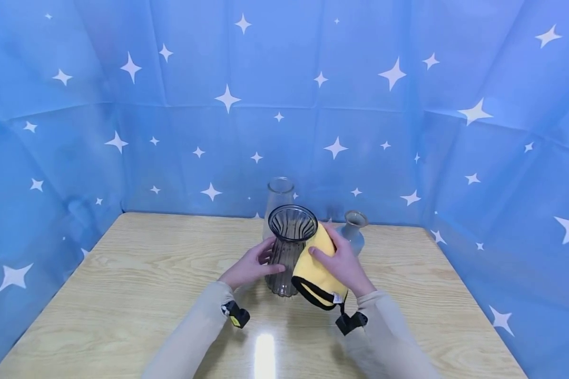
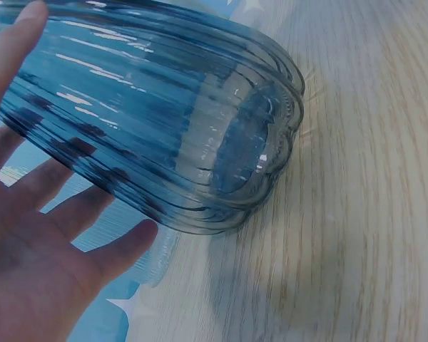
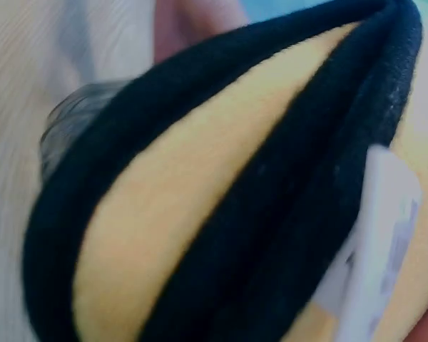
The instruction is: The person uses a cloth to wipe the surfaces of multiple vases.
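Note:
A smoky grey ribbed glass vase (image 1: 284,260) with a flared rim stands at the middle of the table. My left hand (image 1: 253,265) grips it from the left, thumb on the near side and fingers round the far side. In the left wrist view the scalloped base of the vase (image 2: 221,135) shows close over the wood. With my right hand (image 1: 342,259) I hold a folded yellow cloth (image 1: 315,263) with black edging and a white tag against the vase's right side. The cloth (image 3: 164,206) fills most of the right wrist view and hides much of the vase there.
Behind the grey vase rises a taller clear glass vase (image 1: 278,196). A small blue-grey vase (image 1: 353,234) with a narrow neck stands behind my right hand. The wooden table (image 1: 147,273) is bordered by a blue star-patterned curtain (image 1: 275,63) at the back and sides.

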Demonstrator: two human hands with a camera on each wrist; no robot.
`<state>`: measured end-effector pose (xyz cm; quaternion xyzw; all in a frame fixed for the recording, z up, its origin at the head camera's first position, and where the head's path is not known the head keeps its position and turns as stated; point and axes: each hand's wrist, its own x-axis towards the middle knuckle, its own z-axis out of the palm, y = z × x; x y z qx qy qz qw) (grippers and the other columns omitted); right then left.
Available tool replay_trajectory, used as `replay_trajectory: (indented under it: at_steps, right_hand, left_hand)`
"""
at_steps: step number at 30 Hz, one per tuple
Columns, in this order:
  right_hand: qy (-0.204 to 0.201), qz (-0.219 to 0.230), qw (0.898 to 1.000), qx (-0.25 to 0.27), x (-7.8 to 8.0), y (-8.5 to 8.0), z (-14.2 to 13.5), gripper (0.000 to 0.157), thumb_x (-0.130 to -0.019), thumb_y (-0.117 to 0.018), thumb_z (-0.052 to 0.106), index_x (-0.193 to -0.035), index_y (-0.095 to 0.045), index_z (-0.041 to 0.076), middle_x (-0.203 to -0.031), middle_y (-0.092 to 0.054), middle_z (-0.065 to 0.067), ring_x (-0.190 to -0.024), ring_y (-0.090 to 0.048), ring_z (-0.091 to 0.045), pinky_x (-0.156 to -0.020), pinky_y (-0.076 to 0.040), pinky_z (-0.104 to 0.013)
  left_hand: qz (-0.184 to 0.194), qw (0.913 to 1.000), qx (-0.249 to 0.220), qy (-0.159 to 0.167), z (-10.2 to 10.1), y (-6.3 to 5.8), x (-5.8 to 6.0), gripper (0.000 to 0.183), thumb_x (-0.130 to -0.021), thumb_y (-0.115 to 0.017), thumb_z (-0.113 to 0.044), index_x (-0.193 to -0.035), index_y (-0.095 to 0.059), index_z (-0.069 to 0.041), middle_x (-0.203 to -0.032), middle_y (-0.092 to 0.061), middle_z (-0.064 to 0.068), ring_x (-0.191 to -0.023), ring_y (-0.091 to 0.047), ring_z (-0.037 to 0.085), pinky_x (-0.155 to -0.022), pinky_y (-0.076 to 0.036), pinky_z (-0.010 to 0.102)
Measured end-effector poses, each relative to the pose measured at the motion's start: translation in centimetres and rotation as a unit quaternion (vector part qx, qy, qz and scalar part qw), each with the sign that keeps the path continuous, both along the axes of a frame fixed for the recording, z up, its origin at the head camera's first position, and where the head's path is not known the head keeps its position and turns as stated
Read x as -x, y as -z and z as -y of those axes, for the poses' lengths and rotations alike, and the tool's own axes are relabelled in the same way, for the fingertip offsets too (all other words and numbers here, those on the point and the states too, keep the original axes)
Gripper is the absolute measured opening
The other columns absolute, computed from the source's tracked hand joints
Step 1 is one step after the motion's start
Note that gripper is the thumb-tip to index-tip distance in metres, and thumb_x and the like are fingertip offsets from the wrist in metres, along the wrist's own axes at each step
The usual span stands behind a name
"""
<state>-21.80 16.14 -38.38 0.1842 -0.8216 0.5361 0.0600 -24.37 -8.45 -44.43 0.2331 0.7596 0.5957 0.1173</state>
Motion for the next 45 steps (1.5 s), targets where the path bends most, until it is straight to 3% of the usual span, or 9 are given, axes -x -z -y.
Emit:
replay_trajectory:
  at_steps: [4,8,14,20,27,31,40,45]
  right_hand:
    - [-0.016,-0.007,0.999,-0.037,0.0,1.2,0.1,0.052,-0.088,-0.069,0.015,-0.135,-0.049,0.006,-0.095,-0.057,-0.011,-0.073,-0.058,-0.021,-0.06,-0.054,-0.033]
    - [-0.013,-0.003,0.998,-0.059,0.1,2.5,0.0,0.055,-0.087,-0.069,0.014,-0.138,-0.048,0.004,-0.106,-0.056,-0.01,-0.078,-0.057,-0.02,-0.065,-0.053,-0.033]
    - [-0.024,0.034,0.994,-0.098,0.4,4.8,-0.5,0.057,-0.088,-0.068,0.015,-0.14,-0.048,0.005,-0.12,-0.057,-0.01,-0.082,-0.056,-0.017,-0.072,-0.05,-0.033]
    - [-0.051,0.077,0.989,-0.119,0.6,6.4,-0.8,0.052,-0.088,-0.065,0.018,-0.135,-0.05,0.001,-0.091,-0.059,-0.006,-0.067,-0.054,-0.015,-0.064,-0.048,-0.031]
    - [-0.067,0.135,0.979,-0.14,0.7,6.9,-0.7,0.022,-0.085,-0.063,0.017,-0.101,-0.061,0.002,-0.071,-0.052,-0.002,-0.057,-0.049,-0.013,-0.056,-0.045,-0.03]
    - [-0.069,0.169,0.97,-0.158,0.8,7.2,-0.8,0.016,-0.084,-0.063,0.02,-0.09,-0.06,0.006,-0.067,-0.052,0.0,-0.055,-0.047,-0.012,-0.054,-0.044,-0.029]
    - [-0.048,0.198,0.971,-0.125,0.5,6.9,-0.7,0.019,-0.082,-0.065,0.019,-0.092,-0.061,0.003,-0.069,-0.055,-0.003,-0.055,-0.051,-0.013,-0.054,-0.046,-0.029]
    - [0.002,0.139,0.983,-0.118,0.0,6.3,-0.2,0.038,-0.081,-0.068,0.014,-0.115,-0.061,-0.003,-0.078,-0.058,-0.004,-0.059,-0.053,-0.014,-0.057,-0.046,-0.03]
  left_hand:
    - [0.001,1.0,-0.007,0.006,-0.1,0.1,0.1,0.089,-0.085,-0.075,-0.028,-0.155,-0.021,-0.015,-0.153,-0.031,0.012,-0.135,-0.035,0.034,-0.108,-0.033,0.049]
    - [0.005,0.9998,-0.015,0.012,-0.2,0.3,0.3,0.087,-0.086,-0.075,-0.025,-0.155,-0.022,-0.02,-0.153,-0.033,0.01,-0.135,-0.036,0.033,-0.107,-0.034,0.048]
    - [0.007,0.9999,-0.007,0.004,0.0,0.2,0.2,0.087,-0.086,-0.075,-0.023,-0.154,-0.022,-0.012,-0.152,-0.033,0.015,-0.135,-0.035,0.036,-0.108,-0.031,0.051]
    - [0.012,0.9999,0.003,-0.005,0.2,0.1,0.1,0.089,-0.085,-0.075,-0.026,-0.153,-0.022,-0.007,-0.152,-0.031,0.017,-0.136,-0.034,0.037,-0.109,-0.03,0.051]
    - [0.012,0.9999,0.002,-0.007,0.2,0.2,0.1,0.088,-0.085,-0.075,-0.025,-0.153,-0.022,-0.006,-0.151,-0.033,0.018,-0.135,-0.035,0.037,-0.109,-0.031,0.05]
    - [0.014,0.9999,0.003,-0.005,0.2,0.3,0.2,0.09,-0.085,-0.076,-0.026,-0.154,-0.021,-0.008,-0.152,-0.032,0.017,-0.136,-0.034,0.036,-0.109,-0.03,0.049]
    - [0.014,0.9999,0.005,-0.003,0.3,0.4,0.4,0.088,-0.085,-0.076,-0.023,-0.153,-0.023,-0.009,-0.152,-0.032,0.016,-0.135,-0.035,0.035,-0.11,-0.029,0.05]
    - [0.018,0.9998,0.001,-0.001,0.3,0.4,0.4,0.086,-0.085,-0.076,-0.022,-0.153,-0.024,-0.009,-0.15,-0.035,0.018,-0.135,-0.035,0.035,-0.109,-0.03,0.05]
